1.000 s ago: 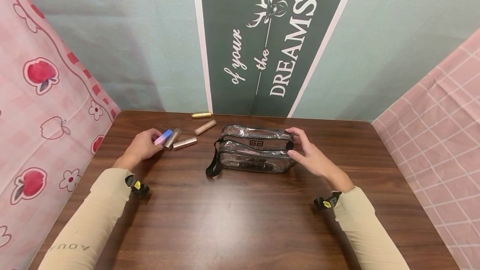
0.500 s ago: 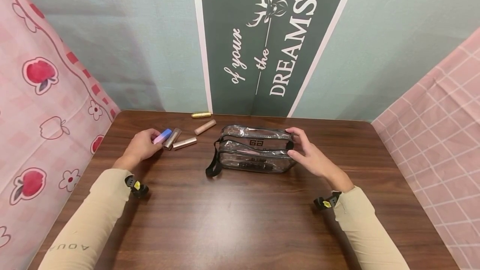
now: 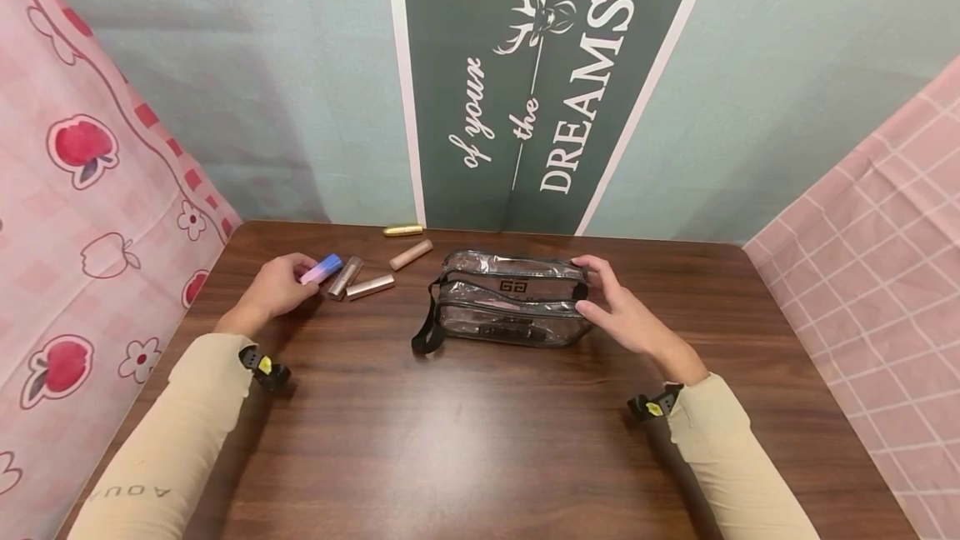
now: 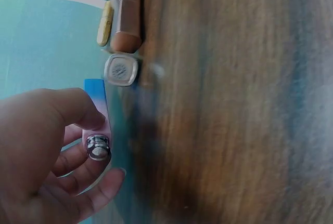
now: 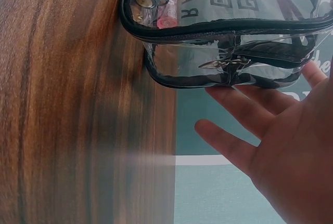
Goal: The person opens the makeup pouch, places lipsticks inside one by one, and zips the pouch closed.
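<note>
My left hand (image 3: pixel 281 283) pinches a blue-to-pink lipstick tube (image 3: pixel 322 268) at the left of the table. In the left wrist view the thumb presses on the tube's pink part, and a shiny ringed end (image 4: pixel 98 147) shows near the fingers. Right beside it lies a dark bronze lipstick tube (image 3: pixel 345 278). A clear cosmetic bag (image 3: pixel 513 298) with black trim stands mid-table, a black strap at its left end. My right hand (image 3: pixel 626 313) rests against the bag's right end; in the right wrist view its fingers are fairly straight and touch near the zipper pull (image 5: pixel 225 64).
A rose-gold tube (image 3: pixel 370 287), a rose tube (image 3: pixel 411 254) and a small gold tube (image 3: pixel 402 230) lie between the left hand and the bag. Inside the bag are a pink tube (image 5: pixel 167 11) and dark items. Hanging cloth borders the wooden table (image 3: pixel 450 440).
My left hand and forearm have shifted slightly left, carrying the blue-to-pink tube a little way from the bronze one. The right hand and the bag stay where they were.
</note>
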`<state>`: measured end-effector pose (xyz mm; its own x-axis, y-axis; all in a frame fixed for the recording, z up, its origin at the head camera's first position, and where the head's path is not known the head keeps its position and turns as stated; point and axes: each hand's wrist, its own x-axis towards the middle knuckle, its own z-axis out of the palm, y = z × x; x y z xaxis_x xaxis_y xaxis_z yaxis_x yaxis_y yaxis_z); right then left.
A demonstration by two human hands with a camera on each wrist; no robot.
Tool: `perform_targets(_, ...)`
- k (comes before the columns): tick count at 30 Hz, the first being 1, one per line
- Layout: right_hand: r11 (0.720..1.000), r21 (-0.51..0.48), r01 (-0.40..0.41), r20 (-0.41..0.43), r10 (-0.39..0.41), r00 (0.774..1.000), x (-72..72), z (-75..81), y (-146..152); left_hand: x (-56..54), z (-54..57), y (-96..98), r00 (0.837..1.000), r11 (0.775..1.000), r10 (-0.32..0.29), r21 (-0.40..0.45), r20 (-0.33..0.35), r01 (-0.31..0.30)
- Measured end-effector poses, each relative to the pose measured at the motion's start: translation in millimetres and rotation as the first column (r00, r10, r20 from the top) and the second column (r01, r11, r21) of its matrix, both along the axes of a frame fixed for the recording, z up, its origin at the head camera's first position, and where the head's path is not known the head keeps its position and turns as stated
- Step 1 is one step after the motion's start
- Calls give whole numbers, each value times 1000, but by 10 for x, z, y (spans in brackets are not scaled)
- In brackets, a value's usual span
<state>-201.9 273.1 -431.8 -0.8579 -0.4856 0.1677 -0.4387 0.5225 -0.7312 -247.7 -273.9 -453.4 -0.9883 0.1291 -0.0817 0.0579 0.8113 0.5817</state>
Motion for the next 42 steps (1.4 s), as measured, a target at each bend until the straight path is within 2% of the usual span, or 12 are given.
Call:
perform_targets(8, 1000, -15, 0, 7, 0, 1000, 1, 0, -2, -33, 121, -57, 1000, 999, 3, 33, -14, -3)
perform_targets(19, 1000, -14, 2, -3, -2, 1000, 8, -11, -10, -61, 242, -75, 996, 997, -51, 51, -70, 55)
perform_targets(24, 1000, -12, 6, -5, -6, 1000, 9, -14, -8, -84, 289, -29, 992, 994, -95, 48, -82, 99)
perform_targets(33, 1000, -15, 5, 0, -5, 1000, 8, -18, -5, -75, 444, 102, 990, 990, -129, 50, -61, 132)
perform_targets(42, 1000, -16, 0, -12, -1, 1000, 13, -16, -14, -95, 570, 242, 974, 977, -200, 59, -109, 207)
